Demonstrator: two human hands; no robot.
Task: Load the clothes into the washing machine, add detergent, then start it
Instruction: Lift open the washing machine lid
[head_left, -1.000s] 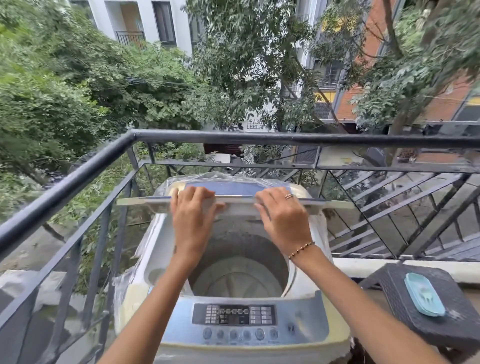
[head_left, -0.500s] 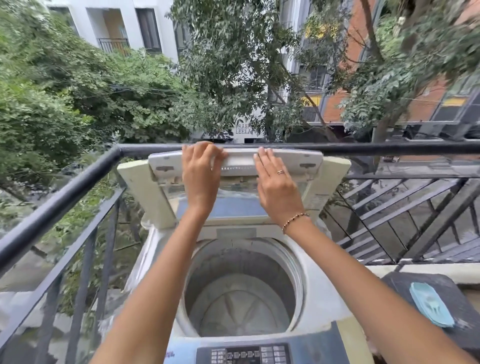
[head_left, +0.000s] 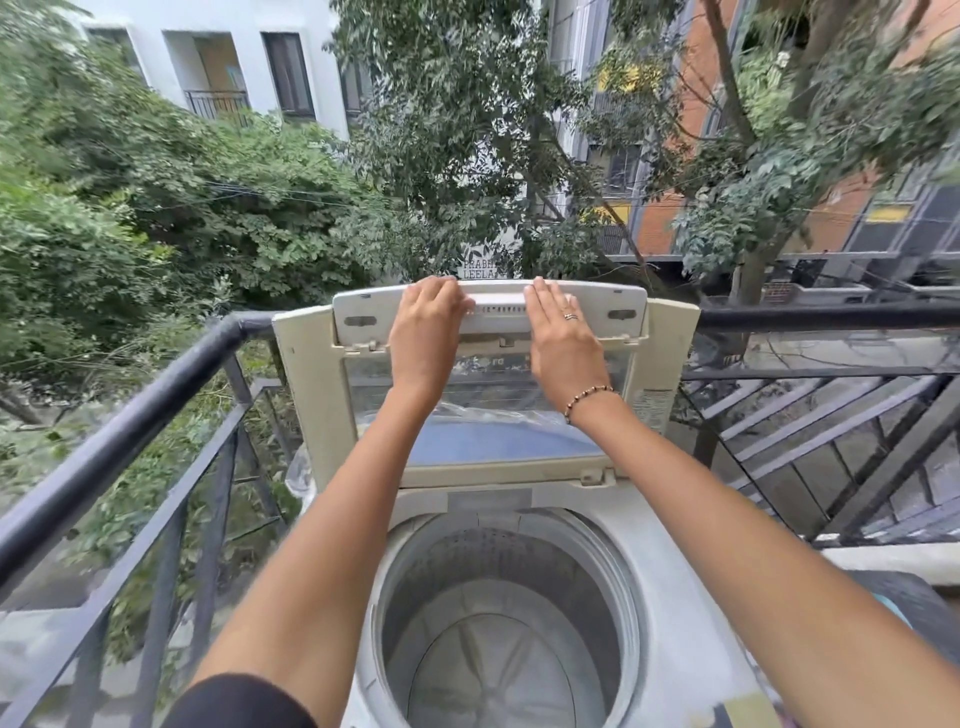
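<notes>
one "prabh leela" sign behind raised lid.

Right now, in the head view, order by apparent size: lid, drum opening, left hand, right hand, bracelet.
1. lid
2. drum opening, cut off below
3. left hand and right hand, alike
4. bracelet

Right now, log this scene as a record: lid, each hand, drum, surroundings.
lid: raised upright at the back of the washing machine
left hand: fingers curled over the lid's top edge
right hand: flat against the lid, fingers straight
drum: uncovered, no clothes visible inside
surroundings: black railing beside and behind the machine; trees beyond
</notes>
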